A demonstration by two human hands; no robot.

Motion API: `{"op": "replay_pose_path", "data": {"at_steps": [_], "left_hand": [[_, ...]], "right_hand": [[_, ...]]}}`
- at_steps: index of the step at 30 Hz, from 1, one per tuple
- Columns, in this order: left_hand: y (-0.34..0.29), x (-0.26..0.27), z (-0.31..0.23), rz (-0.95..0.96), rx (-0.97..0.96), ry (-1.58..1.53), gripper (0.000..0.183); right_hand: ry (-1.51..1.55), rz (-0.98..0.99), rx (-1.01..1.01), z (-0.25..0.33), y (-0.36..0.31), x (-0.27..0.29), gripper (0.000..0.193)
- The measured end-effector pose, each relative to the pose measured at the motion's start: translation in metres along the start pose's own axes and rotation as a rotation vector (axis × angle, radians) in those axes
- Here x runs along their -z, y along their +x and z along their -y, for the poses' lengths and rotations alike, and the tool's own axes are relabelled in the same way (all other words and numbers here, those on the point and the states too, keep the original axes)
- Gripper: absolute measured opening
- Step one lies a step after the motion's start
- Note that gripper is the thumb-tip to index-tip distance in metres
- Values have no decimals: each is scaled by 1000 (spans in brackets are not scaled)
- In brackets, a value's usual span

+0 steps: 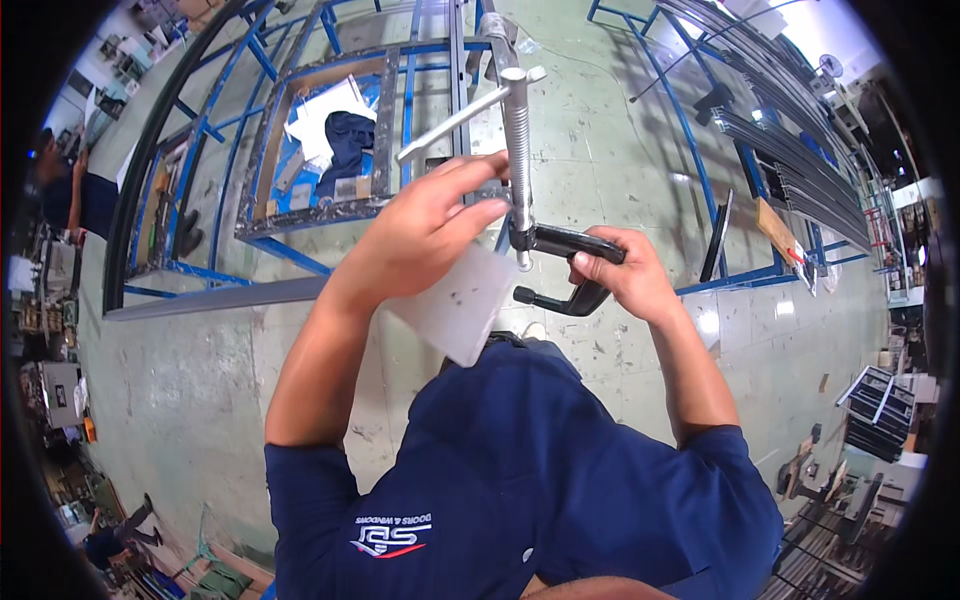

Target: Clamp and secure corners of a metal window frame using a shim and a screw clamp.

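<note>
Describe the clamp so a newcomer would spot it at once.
From the navy shirt filling the lower middle, follow the right forearm up to the right hand. The clamp is the black, C-shaped tool in its grip. Its long silver threaded screw with a crossbar sets it apart from the flat whitish plate beside it.

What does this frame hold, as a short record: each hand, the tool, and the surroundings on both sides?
Right hand: gripping the clamp by its black frame
Left hand: fingers beside the clamp's screw; contact unclear
Pale flat piece: partly beneath the left hand; whether gripped, unclear
Screw: silver, threaded, crossbar at top
Picture left: dark cloth in a shallow tray
Picture right: long dark bars
</note>
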State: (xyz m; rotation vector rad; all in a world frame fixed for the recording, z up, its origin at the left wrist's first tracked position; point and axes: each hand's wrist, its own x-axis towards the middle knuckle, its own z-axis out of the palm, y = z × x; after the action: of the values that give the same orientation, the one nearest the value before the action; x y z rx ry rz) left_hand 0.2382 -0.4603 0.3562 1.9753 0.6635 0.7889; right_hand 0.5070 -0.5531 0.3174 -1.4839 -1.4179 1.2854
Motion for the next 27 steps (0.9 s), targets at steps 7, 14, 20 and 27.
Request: {"op": "replay_pose_path", "data": {"at_steps": [7, 14, 20, 27], "left_hand": [[40, -6, -15, 127, 165, -320, 22], [58, 4, -17, 202, 164, -416, 34], [65, -11, -2, 0, -73, -242, 37], [64, -2, 8, 106, 47, -274, 39]], "right_hand": [[7, -9, 3, -5, -5, 3, 20], [-18, -128, -3, 0, -5, 9, 21], [-39, -99, 38, -6, -4, 11, 20], [-63, -91, 22, -7, -7, 9, 20]]}}
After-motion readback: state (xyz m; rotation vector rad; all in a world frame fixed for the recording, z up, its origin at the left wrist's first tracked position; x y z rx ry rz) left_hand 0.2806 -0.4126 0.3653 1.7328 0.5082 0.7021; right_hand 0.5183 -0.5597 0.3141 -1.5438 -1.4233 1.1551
